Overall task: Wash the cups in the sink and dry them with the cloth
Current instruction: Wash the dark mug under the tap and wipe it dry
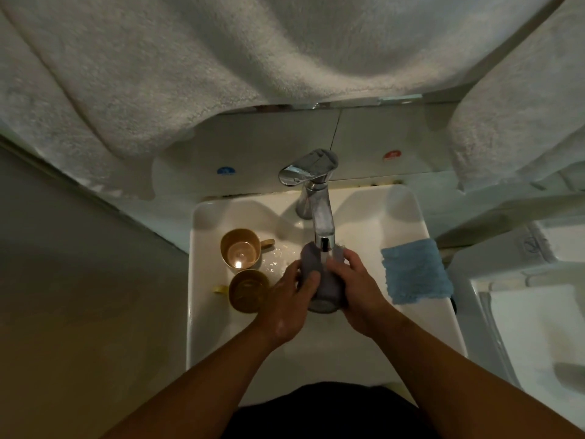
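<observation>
Head view: both hands grip a grey cup [323, 280] under the running chrome tap [318, 201], left hand [291, 299] and right hand [354, 286] curled round its sides over the white sink [202, 312]. Two gold cups [239, 248] [248, 291] stand at the left and a blue cloth [416, 270] lies on the right rim; the blue sticker [227, 171] and red sticker [392, 155] on the far wall are too blurred to read.

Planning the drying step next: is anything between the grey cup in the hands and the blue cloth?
Nothing visible. The grey cup is held under the tap; the blue cloth lies on the sink's right rim, past the right hand.
</observation>
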`<action>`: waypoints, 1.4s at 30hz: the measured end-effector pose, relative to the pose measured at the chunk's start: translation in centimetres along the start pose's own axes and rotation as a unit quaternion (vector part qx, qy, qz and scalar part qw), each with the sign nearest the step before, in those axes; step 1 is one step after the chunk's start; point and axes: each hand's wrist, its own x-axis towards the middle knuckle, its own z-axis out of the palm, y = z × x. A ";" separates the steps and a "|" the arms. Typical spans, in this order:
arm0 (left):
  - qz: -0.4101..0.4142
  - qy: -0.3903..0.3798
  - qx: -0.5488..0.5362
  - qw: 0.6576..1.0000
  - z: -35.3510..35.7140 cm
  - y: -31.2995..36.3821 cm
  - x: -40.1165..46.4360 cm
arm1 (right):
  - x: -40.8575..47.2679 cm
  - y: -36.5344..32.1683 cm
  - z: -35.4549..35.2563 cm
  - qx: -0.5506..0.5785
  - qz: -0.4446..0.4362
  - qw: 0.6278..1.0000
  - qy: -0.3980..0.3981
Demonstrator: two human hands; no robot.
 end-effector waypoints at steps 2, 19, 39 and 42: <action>0.009 -0.003 -0.005 1.000 0.4 -0.1 0.0 | 0.2 0.4 0.6 -0.076 -0.049 0.995 0.050; 0.148 0.059 0.198 0.967 -1.0 -0.3 0.7 | -0.5 -1.2 1.3 -0.279 -0.155 0.946 0.052; 0.152 0.116 0.192 0.963 -4.5 -0.1 1.1 | -1.8 -2.4 0.9 -0.019 -0.034 0.995 -0.087; 0.171 0.088 0.226 0.955 -4.3 -0.5 1.4 | -1.4 -2.4 1.3 -0.132 -0.017 0.988 -0.081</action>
